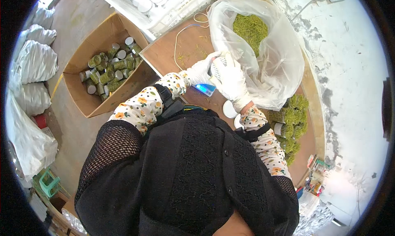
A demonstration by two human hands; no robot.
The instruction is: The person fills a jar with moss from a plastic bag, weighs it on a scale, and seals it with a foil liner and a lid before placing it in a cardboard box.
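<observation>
My left hand (200,72) and my right hand (229,80), both in white gloves, meet over the brown worktable (193,42). Their fingers are closed around what looks like a small jar (212,69), mostly hidden by the gloves. Just below them a small device with a lit blue display (204,89) sits on the table. Close to my right wrist lie white lids (229,109). Beyond my right hand, a large clear plastic bag (284,67) stands open with yellow-green dried plant strands (250,30) inside.
On the left, a cardboard box (78,81) holds many jars with white lids. A white crate (173,17) of lids stands at the back. Filled jars topped with strands (294,116) stand on the right. A pale cable (176,50) crosses the table. White sacks (37,63) line the far left.
</observation>
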